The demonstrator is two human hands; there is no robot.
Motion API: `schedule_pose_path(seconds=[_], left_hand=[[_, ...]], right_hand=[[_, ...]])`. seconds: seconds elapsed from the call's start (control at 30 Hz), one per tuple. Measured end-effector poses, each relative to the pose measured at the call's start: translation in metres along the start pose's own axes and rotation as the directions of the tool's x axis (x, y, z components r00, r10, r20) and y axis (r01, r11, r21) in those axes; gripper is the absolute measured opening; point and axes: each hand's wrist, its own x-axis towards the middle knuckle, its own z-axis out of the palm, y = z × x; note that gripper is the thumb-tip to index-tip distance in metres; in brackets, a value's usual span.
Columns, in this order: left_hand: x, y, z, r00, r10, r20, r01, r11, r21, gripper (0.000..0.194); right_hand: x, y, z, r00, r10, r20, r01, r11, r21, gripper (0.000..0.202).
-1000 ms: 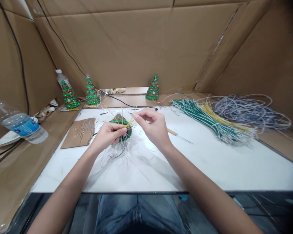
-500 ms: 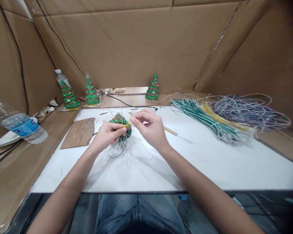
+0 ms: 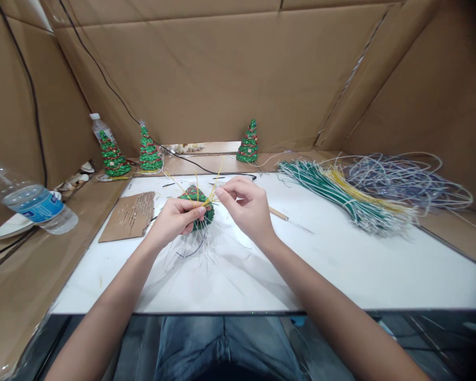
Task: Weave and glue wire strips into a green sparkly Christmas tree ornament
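Over a flat white tabletop (image 3: 360,275), left hand (image 3: 174,217) pinches thin yellow wire-like strands (image 3: 198,186); right hand (image 3: 252,211), seemingly pinching one, has barely shifted, suggesting slow work.

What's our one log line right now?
left hand: pinching thin yellow strands | right hand: fingertips at those strands | nearby: green, red-trimmed conical tree, tan-handled pointed tool

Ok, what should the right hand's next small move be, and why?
Probably draw the nearest yellow strand gently snug with the right hand: the left hand pinches the bundle, strand ends splay upward, and the right fingertips are at that strand, though whether they grip it is unclear.
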Motion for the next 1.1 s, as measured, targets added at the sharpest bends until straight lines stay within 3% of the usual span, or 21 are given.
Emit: schedule_pose_path(seconds=[0.13,0.3,0.63,0.9,1.1], left_hand=[[0.0,0.0,0.0,1.0,0.002,0.002,-0.002,1.0,-0.006,0.032],[0.0,0.0,0.0,1.0,0.017,0.009,-0.017,1.0,0.007,0.031],[0.0,0.0,0.0,1.0,0.027,0.016,-0.027,1.0,0.007,0.03],[0.0,-0.001,0.0,0.999,0.038,0.012,-0.038,0.999,0.032,0.029],[0.0,-0.003,-0.001,0.999,0.044,0.019,-0.045,0.998,0.049,0.03]], right_hand=[[0.005,0.008,-0.003,0.993,0.116,-0.006,-0.116,0.993,0.034,0.016],[0.008,0.017,-0.003,0.961,0.249,0.123,-0.262,0.96,0.095,0.02],[0.006,0.013,-0.002,0.965,0.212,0.153,-0.227,0.97,0.086,0.019],[0.008,0.011,-0.001,0.949,0.272,0.159,-0.3,0.933,0.199,0.026],[0.008,0.013,0.0,0.965,0.215,0.147,-0.244,0.945,0.216,0.019]])
